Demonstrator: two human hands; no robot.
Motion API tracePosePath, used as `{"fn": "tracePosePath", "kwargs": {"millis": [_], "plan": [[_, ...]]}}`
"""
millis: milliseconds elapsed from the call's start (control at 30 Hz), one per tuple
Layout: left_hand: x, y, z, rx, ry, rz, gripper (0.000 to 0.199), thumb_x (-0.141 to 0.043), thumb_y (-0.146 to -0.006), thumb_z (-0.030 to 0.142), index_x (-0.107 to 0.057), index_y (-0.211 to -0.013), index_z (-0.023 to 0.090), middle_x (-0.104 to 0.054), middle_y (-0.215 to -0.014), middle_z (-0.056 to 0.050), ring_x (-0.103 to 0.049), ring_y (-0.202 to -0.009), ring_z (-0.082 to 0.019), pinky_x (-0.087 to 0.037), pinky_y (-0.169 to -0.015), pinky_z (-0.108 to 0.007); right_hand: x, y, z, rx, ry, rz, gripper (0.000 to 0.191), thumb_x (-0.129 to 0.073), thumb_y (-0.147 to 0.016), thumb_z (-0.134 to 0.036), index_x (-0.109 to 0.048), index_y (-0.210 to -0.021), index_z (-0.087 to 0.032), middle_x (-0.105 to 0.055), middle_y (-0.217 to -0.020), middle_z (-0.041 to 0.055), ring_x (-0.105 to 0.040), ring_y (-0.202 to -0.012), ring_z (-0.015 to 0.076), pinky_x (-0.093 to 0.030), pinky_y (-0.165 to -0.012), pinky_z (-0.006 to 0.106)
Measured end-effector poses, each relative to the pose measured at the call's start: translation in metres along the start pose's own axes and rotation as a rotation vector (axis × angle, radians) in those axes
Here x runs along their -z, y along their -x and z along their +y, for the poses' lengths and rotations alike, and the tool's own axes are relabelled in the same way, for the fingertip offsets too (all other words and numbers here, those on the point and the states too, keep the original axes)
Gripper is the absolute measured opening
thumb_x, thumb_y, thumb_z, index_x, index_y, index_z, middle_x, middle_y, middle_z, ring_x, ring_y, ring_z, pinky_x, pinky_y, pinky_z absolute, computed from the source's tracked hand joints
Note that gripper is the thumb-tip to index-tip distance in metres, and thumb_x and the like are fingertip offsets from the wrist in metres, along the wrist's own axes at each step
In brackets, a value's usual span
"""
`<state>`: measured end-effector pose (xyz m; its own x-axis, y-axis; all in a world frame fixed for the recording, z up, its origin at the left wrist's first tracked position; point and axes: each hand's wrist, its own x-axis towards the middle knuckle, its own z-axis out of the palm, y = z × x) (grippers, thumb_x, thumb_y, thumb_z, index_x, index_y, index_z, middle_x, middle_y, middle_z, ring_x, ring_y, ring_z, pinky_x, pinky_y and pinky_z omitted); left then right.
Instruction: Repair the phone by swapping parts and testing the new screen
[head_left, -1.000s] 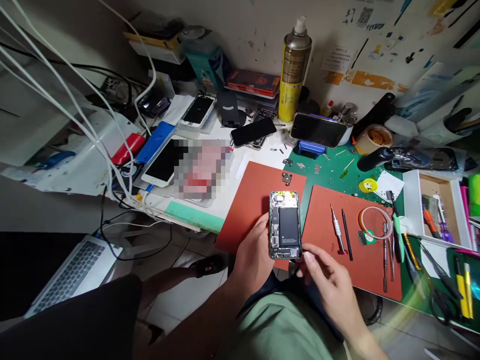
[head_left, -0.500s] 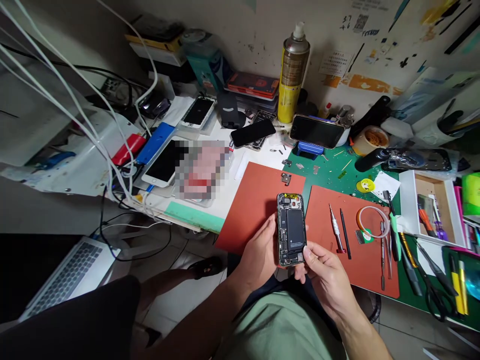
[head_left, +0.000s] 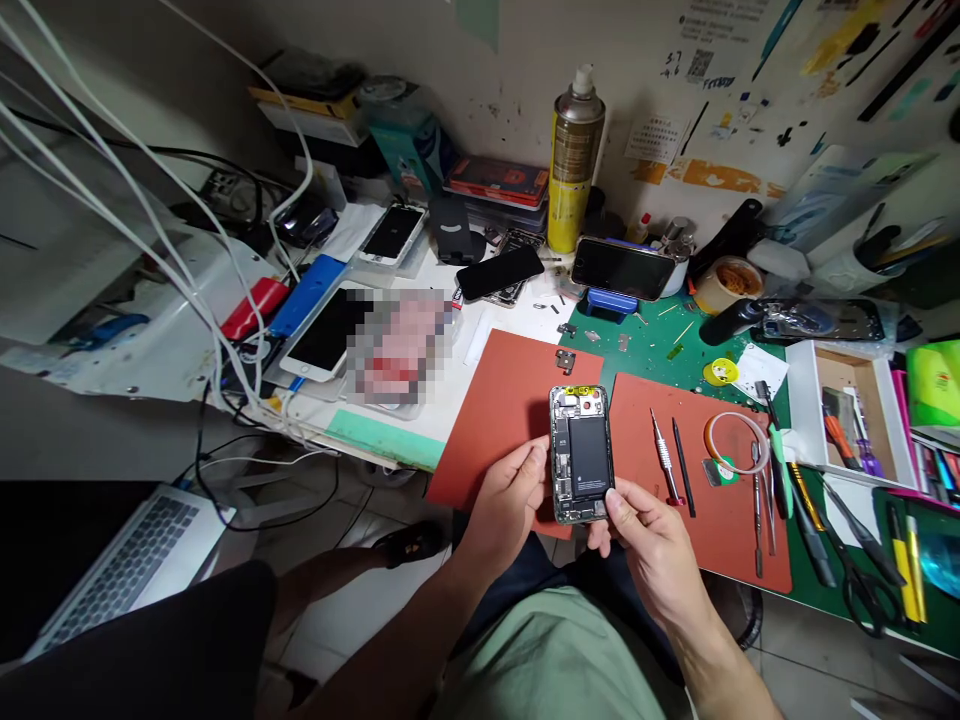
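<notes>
1. Clasping the opened phone (head_left: 589,460) by its left edge, our left hand (head_left: 506,505) has its thumb raised, other fingers mostly hidden.
2. Between our hands, near the left brown mat (head_left: 495,410), we hold the phone; it seems light and stiff but fragile inside, so its rim looks the safer grip.
3. Our right hand (head_left: 649,530) pinches the lower right corner, thumb in front.
</notes>
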<state>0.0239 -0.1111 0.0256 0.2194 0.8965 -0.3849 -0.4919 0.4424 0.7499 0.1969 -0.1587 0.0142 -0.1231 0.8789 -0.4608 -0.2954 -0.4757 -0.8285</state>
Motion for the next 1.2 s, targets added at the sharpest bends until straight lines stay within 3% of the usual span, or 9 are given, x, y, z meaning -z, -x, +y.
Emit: {"fn": "tracePosePath", "kwargs": {"millis": [167, 300, 500, 700, 833, 933, 1033, 1133, 1200], "plan": [[0.008, 0.002, 0.000, -0.015, -0.386, 0.150, 0.043, -0.075, -0.095, 0.045, -0.078, -0.129, 0.019, -0.083, -0.112, -0.010, -0.077, -0.102, -0.030, -0.060, -0.093, -0.040, 0.001, 0.002, 0.001, 0.036, 0.077, 0.026, 0.038, -0.067, -0.102, -0.052, -0.076, -0.118, -0.018, -0.072, -0.073, 0.0034, -0.060, -0.065, 0.0152, -0.048, -0.066, 0.029], [0.010, 0.003, -0.001, -0.007, -0.475, 0.170, 0.044, -0.070, -0.097, 0.049, -0.077, -0.131, 0.022, -0.083, -0.113, -0.008, -0.077, -0.100, -0.030, -0.061, -0.089, -0.038, 0.000, 0.002, 0.002, 0.021, 0.049, 0.032, 0.040, -0.068, -0.102, -0.052, -0.076, -0.119, -0.017, -0.074, -0.074, 0.0042, -0.061, -0.065, 0.0148, -0.048, -0.066, 0.027], [0.008, 0.002, 0.006, 0.012, -0.444, 0.136, 0.047, -0.072, -0.096, 0.050, -0.076, -0.130, 0.017, -0.082, -0.111, -0.011, -0.077, -0.099, -0.029, -0.062, -0.089, -0.039, 0.000, -0.001, 0.003, 0.006, -0.005, 0.026, 0.043, -0.071, -0.099, -0.055, -0.077, -0.117, -0.016, -0.073, -0.071, 0.0045, -0.061, -0.063, 0.0140, -0.049, -0.063, 0.026], [0.009, -0.002, 0.006, 0.074, -0.136, 0.087, 0.074, -0.069, -0.093, 0.068, -0.066, -0.132, 0.005, -0.078, -0.113, -0.024, -0.078, -0.094, -0.032, -0.064, -0.075, -0.040, 0.006, -0.006, -0.011, -0.150, -0.214, -0.117, 0.039, -0.078, -0.094, -0.053, -0.078, -0.091, -0.013, -0.068, -0.067, 0.0039, -0.057, -0.053, 0.0092, -0.043, -0.051, 0.020], [0.012, -0.004, 0.003, 0.060, -0.138, 0.114, 0.065, -0.074, -0.090, 0.065, -0.070, -0.120, 0.007, -0.079, -0.107, -0.022, -0.078, -0.088, -0.029, -0.063, -0.070, -0.036, 0.012, -0.010, -0.015, -0.240, -0.246, -0.199, 0.040, -0.084, -0.088, -0.050, -0.077, -0.084, -0.012, -0.068, -0.070, 0.0036, -0.053, -0.047, 0.0052, -0.038, -0.046, 0.018], [0.012, -0.004, 0.004, 0.023, -0.187, 0.125, 0.053, -0.079, -0.088, 0.060, -0.073, -0.105, 0.009, -0.078, -0.090, -0.015, -0.076, -0.075, -0.024, -0.064, -0.065, -0.035, 0.015, -0.011, -0.016, -0.243, -0.224, -0.218, 0.042, -0.084, -0.087, -0.052, -0.075, -0.083, -0.012, -0.069, -0.072, 0.0037, -0.053, -0.046, 0.0047, -0.037, -0.046, 0.017], [0.014, -0.006, 0.008, -0.035, -0.169, 0.194, 0.045, -0.086, -0.082, 0.054, -0.069, -0.090, 0.013, -0.074, -0.076, -0.007, -0.072, -0.064, -0.020, -0.062, -0.059, -0.031, 0.019, -0.014, -0.021, -0.212, -0.104, -0.210, 0.045, -0.078, -0.091, -0.057, -0.073, -0.086, -0.012, -0.069, -0.068, 0.0041, -0.057, -0.049, 0.0074, -0.042, -0.049, 0.019], [0.023, -0.010, 0.014, -0.070, -0.056, 0.245, 0.050, -0.085, -0.082, 0.057, -0.070, -0.103, 0.014, -0.078, -0.093, -0.011, -0.077, -0.084, -0.024, -0.066, -0.073, -0.035, 0.024, -0.027, -0.034, -0.147, 0.197, -0.238, 0.052, -0.066, -0.095, -0.068, -0.069, -0.088, -0.016, -0.068, -0.066, 0.0020, -0.059, -0.053, 0.0103, -0.047, -0.055, 0.022], [0.034, -0.011, 0.018, -0.151, -0.112, 0.364, 0.049, -0.080, -0.086, 0.058, -0.070, -0.104, 0.014, -0.078, -0.096, -0.010, -0.078, -0.086, -0.023, -0.067, -0.075, -0.034, 0.027, -0.042, -0.045, -0.120, 0.338, -0.282, 0.054, -0.062, -0.094, -0.070, -0.067, -0.084, -0.017, -0.068, -0.070, 0.0018, -0.060, -0.055, 0.0114, -0.048, -0.056, 0.024]]}}
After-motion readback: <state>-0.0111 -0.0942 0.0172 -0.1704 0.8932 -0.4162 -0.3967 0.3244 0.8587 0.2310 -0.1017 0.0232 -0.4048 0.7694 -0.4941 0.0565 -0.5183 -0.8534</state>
